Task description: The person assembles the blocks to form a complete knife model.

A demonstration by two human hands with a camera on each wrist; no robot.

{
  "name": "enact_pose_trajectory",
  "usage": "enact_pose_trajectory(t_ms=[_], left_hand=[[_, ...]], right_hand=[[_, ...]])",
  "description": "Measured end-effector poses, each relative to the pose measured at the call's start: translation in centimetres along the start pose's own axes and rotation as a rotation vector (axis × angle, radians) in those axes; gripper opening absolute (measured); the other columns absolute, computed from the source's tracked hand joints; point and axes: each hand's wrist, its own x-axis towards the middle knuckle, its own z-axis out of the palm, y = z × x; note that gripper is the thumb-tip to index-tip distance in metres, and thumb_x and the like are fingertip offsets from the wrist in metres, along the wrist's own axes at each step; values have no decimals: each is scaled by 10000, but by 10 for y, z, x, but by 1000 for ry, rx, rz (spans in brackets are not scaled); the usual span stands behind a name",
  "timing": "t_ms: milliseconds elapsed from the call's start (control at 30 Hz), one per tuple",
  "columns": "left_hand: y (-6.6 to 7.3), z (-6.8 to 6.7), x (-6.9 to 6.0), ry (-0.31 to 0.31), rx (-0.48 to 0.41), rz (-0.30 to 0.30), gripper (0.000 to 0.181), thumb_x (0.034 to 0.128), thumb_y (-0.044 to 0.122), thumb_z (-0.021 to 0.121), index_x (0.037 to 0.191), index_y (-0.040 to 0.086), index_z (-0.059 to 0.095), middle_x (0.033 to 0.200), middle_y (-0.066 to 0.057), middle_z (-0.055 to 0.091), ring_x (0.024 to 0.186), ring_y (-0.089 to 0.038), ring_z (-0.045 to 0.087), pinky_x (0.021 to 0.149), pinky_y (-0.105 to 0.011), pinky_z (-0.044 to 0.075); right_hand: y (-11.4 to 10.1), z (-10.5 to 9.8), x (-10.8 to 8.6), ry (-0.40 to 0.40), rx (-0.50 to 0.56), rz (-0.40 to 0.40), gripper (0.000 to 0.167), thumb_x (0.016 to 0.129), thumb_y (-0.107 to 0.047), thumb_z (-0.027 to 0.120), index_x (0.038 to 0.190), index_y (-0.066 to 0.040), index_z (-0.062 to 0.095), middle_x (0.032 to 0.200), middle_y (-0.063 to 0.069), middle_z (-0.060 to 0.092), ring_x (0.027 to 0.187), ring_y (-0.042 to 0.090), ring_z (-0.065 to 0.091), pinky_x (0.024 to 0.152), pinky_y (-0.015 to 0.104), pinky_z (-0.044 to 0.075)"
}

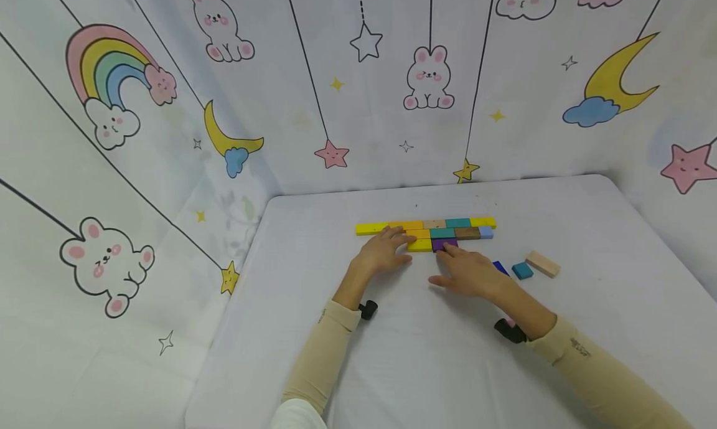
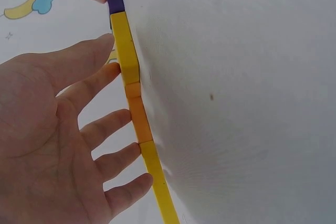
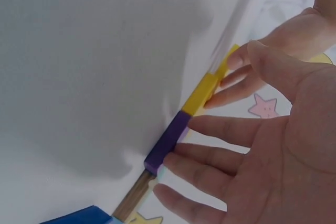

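Colored wooden blocks lie in three adjoining rows on the white table. In the head view, the left hand (image 1: 383, 253) is at the rows' left end, its fingers spread. In the left wrist view its fingertips touch the edge of the orange block (image 2: 139, 120) and the long yellow block (image 2: 159, 179). My right hand (image 1: 466, 272) has extended fingers at the purple block (image 3: 168, 144), touching its side in the right wrist view. That purple block sits right beside a yellow block (image 1: 419, 246) in the nearest row. Parts of the left-hand blocks are hidden by the left hand.
Right of the rows lie a loose teal block (image 1: 523, 271), a natural wood block (image 1: 543, 264) and a dark blue block (image 1: 500, 268), partly hidden by the right hand. A printed curtain (image 1: 370, 124) stands behind the table (image 1: 302, 242).
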Motion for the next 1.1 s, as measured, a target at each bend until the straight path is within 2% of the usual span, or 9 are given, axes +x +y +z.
enact_pose_trajectory(t_ms=[400, 567, 767, 1100], left_hand=[[0, 1, 1, 1, 10, 8, 544, 1063, 425, 589, 1583, 318, 467, 1699, -33, 320, 1582, -333, 230, 1280, -493, 216], [-1, 1, 2, 1, 21, 0, 548, 1063, 442, 582, 1586, 335, 459, 1700, -19, 318, 1585, -313, 229, 1279, -486, 225], [-1, 1, 1, -6, 17, 25, 547, 1060, 412, 600, 1584, 354, 457, 1702, -44, 312, 1583, -333, 226, 1273, -507, 234], [0, 0, 0, -14, 73, 30, 522, 1061, 431, 594, 1567, 369, 483, 1705, -44, 303, 1582, -343, 226, 1266, -508, 253]], right_hand=[[-10, 4, 6, -7, -9, 40, 768, 1003, -528, 645, 1516, 24, 499, 1576, 336, 397, 1456, 496, 403, 1146, 694, 349], [-13, 6, 7, -8, -14, 51, 760, 1003, -541, 639, 1511, 8, 510, 1572, 344, 397, 1461, 498, 395, 1150, 692, 346], [-15, 7, 7, -6, -23, 54, 736, 993, -558, 646, 1477, -13, 545, 1559, 361, 402, 1461, 506, 391, 1141, 696, 355], [-14, 9, 8, -21, -7, 56, 738, 1008, -566, 616, 1492, -16, 529, 1577, 371, 364, 1475, 520, 356, 1148, 690, 348]])
